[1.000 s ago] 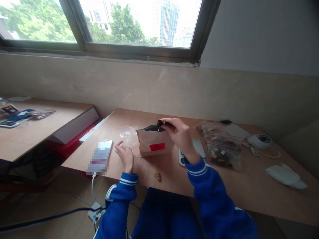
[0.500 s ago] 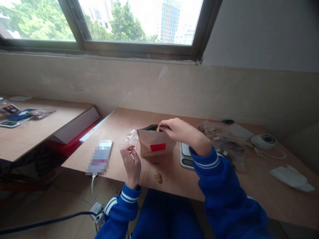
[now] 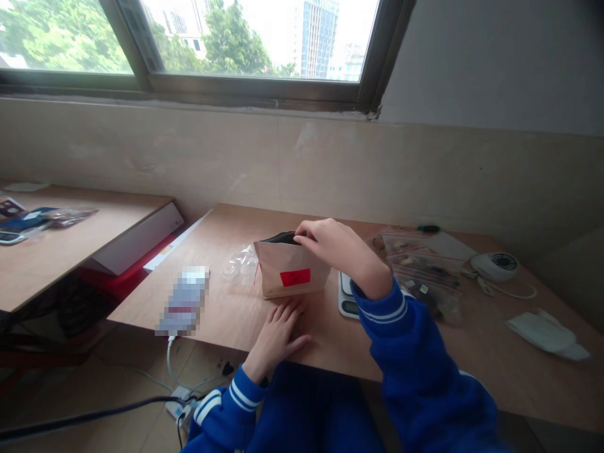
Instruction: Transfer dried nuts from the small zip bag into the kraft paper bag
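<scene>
A brown paper bag [image 3: 268, 270] with a red label stands upright on the table, its dark mouth open at the top. My right hand [image 3: 328, 248] is over the right side of that mouth. Its thumb and fingers are bent together at the opening, and whatever they hold, if anything, is hidden. In front of the bag, my left hand [image 3: 276, 336] lies palm down at the table's front edge with fingers stretched out. The small brown dried pieces seen there earlier are out of sight, in the area the left hand covers.
Right of the bag is a white scale [image 3: 348, 305], partly behind my right arm. Zip bags [image 3: 425, 267], a white camera [image 3: 495, 267] and a white crumpled cloth or paper [image 3: 547, 335] lie farther right. Clear plastic [image 3: 240, 264] and a phone [image 3: 186, 302] on a cable are left.
My left hand has come down and right from beside the bag onto the tabletop, its fingers opening out. The brown piece at my right fingertips no longer shows; that hand stays at the bag's mouth.
</scene>
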`<control>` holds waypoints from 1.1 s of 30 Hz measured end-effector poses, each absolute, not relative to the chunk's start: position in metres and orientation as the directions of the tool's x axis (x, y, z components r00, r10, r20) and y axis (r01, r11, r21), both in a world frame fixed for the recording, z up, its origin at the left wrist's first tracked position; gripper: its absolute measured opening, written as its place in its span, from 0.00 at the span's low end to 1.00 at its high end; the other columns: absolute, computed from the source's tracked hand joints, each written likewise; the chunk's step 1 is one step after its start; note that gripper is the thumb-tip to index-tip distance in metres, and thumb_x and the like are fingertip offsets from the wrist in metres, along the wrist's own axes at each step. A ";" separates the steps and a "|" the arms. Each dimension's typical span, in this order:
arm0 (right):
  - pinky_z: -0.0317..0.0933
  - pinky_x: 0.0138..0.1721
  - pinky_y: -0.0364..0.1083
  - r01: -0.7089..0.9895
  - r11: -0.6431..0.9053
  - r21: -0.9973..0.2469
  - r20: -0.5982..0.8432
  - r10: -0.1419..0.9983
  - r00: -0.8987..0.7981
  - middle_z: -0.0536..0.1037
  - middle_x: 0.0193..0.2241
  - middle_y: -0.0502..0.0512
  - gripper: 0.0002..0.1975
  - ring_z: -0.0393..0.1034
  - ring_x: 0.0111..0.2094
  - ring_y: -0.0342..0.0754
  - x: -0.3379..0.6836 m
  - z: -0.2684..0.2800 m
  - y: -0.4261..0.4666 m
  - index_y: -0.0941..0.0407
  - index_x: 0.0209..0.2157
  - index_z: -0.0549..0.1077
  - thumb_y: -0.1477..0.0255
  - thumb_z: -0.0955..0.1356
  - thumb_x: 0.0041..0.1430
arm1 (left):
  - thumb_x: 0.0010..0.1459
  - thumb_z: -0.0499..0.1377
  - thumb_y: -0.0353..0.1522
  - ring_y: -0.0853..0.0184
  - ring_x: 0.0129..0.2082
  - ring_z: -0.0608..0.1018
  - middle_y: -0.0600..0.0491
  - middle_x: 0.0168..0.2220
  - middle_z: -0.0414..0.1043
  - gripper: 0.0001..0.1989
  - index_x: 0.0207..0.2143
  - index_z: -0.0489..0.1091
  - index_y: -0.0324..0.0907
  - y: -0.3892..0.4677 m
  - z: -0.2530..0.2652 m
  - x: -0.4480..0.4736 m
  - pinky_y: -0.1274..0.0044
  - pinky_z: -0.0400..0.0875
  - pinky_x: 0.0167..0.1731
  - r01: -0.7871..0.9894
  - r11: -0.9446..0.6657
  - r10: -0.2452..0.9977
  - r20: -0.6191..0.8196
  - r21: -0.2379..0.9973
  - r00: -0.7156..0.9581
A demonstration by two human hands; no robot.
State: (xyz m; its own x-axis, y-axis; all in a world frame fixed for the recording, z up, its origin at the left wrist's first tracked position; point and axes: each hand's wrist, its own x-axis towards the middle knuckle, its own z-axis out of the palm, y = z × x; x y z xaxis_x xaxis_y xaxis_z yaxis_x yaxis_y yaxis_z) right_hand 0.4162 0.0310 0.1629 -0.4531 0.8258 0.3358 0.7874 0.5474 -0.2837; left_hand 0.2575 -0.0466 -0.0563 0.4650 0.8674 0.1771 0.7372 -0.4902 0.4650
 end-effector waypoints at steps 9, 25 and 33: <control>0.61 0.49 0.50 0.596 0.697 -0.399 0.749 0.622 -0.226 0.75 0.41 0.54 0.10 0.69 0.44 0.49 0.431 0.123 -0.002 0.52 0.41 0.74 0.74 0.61 0.65 | 0.65 0.47 0.31 0.59 0.39 0.73 0.46 0.39 0.70 0.11 0.41 0.69 0.41 -0.053 -0.070 0.266 0.66 0.70 0.42 0.816 -0.481 0.876 0.215 0.322 0.431; 0.62 0.45 0.51 0.597 0.590 -0.544 0.745 0.667 0.019 0.74 0.38 0.55 0.10 0.69 0.42 0.49 0.449 0.080 -0.022 0.52 0.38 0.75 0.74 0.62 0.63 | 0.61 0.53 0.41 0.62 0.27 0.76 0.50 0.31 0.71 0.11 0.34 0.64 0.44 -0.043 -0.051 0.269 0.73 0.71 0.27 0.665 -0.427 0.900 0.220 0.612 0.376; 0.65 0.42 0.51 0.602 0.554 -0.574 0.756 0.642 0.130 0.75 0.37 0.56 0.09 0.69 0.42 0.50 0.460 0.087 -0.029 0.53 0.36 0.74 0.72 0.62 0.63 | 0.58 0.59 0.39 0.72 0.27 0.74 0.55 0.33 0.71 0.11 0.41 0.66 0.44 -0.025 0.093 0.270 0.80 0.71 0.28 0.490 -0.638 0.744 0.640 0.594 0.193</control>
State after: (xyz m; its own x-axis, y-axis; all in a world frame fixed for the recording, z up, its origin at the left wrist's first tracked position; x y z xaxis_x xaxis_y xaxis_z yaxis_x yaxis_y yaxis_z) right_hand 0.4600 -0.0293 0.0867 0.1300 0.6420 0.7556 0.6024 0.5541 -0.5745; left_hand 0.2699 -0.0251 0.0926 0.1929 0.7436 0.6402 0.4900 -0.6382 0.5938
